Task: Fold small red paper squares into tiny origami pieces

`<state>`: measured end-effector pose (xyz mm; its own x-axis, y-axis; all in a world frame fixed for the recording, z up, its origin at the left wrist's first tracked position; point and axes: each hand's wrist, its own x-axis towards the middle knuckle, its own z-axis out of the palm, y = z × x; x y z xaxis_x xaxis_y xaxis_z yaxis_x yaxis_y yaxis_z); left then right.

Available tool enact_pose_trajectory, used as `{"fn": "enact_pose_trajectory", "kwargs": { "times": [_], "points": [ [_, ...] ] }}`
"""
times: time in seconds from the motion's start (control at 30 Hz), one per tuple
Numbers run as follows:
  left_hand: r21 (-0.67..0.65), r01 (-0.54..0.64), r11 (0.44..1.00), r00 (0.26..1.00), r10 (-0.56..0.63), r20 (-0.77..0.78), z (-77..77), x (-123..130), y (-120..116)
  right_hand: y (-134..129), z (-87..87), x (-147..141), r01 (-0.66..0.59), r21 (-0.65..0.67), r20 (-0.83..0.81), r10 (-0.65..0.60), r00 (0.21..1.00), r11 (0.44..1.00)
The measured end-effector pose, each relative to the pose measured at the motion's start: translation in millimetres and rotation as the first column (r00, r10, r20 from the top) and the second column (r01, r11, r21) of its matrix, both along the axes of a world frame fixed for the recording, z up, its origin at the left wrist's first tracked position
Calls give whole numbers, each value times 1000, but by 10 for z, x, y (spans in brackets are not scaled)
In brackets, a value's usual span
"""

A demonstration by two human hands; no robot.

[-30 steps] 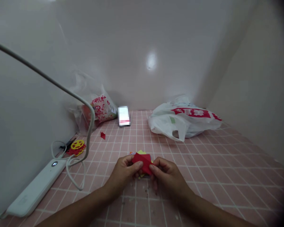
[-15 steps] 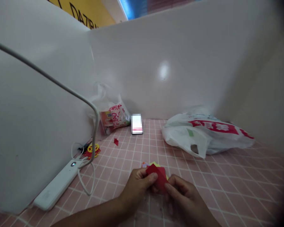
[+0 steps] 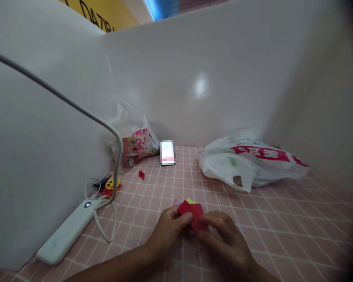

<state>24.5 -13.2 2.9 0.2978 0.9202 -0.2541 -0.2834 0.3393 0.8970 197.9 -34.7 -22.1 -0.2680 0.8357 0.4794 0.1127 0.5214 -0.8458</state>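
Between my hands is a piece of red paper [image 3: 196, 213] with angular edges, some of it folded or overlapping. My left hand [image 3: 172, 225] pinches its left part, the thumb lying on top. My right hand [image 3: 223, 233] is at its right edge, with thumb and fingers on the paper, slightly blurred. Just beyond the red paper, yellow paper [image 3: 190, 200] and a small orange and purple piece [image 3: 177, 202] peek out. How many sheets lie beneath is hidden.
A phone [image 3: 167, 152] stands at the back beside a clear bag [image 3: 141, 143]. A white plastic bag [image 3: 253, 162] lies right. Left are a white power strip [image 3: 67, 231] with cables, yellow and red cutouts [image 3: 113, 186], and a small red paper piece [image 3: 141, 175].
My right hand has moved in over the red paper's right edge, its fingers further onto it. The whole view has shifted slightly.
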Motion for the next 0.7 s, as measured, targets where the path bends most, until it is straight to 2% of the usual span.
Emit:
{"fn": "enact_pose_trajectory", "kwargs": {
  "times": [0.03, 0.1, 0.2, 0.3, 0.4, 0.53, 0.63, 0.7],
  "points": [
    [5, 18, 1000, 1000, -18, 8, 5, -7, 0, -8, 8, -6, 78, 161, 73, -90, 993, 984],
    [-7, 40, 999, 998, -40, 43, 17, -23, 5, -16, 39, -21, 147, 356, 148, -211, 966, 923],
    [-3, 48, 999, 998, -48, 29, 28, -40, 16, -14, 92, -34, 156, 432, 219, -272, 937, 888],
    [-2, 77, 997, 997, -77, -3, 25, -42, 18, -17, 123, -26, 174, 452, 199, -289, 936, 875],
    [24, 70, 997, 997, -70, -15, 20, -39, 9, -34, 152, -10, 161, 345, 199, -239, 950, 925],
    [108, 81, 991, 993, -72, -90, 46, -47, 6, -33, 201, -12, 119, 63, 72, -123, 990, 991],
    [181, 116, 977, 982, -86, -168, 78, -62, 20, -15, 207, -30, 26, -212, -58, -39, 998, 977],
    [201, 143, 969, 974, -102, -204, 84, -75, 32, -4, 197, -40, -2, -303, -100, -29, 995, 953]
  ]
}}
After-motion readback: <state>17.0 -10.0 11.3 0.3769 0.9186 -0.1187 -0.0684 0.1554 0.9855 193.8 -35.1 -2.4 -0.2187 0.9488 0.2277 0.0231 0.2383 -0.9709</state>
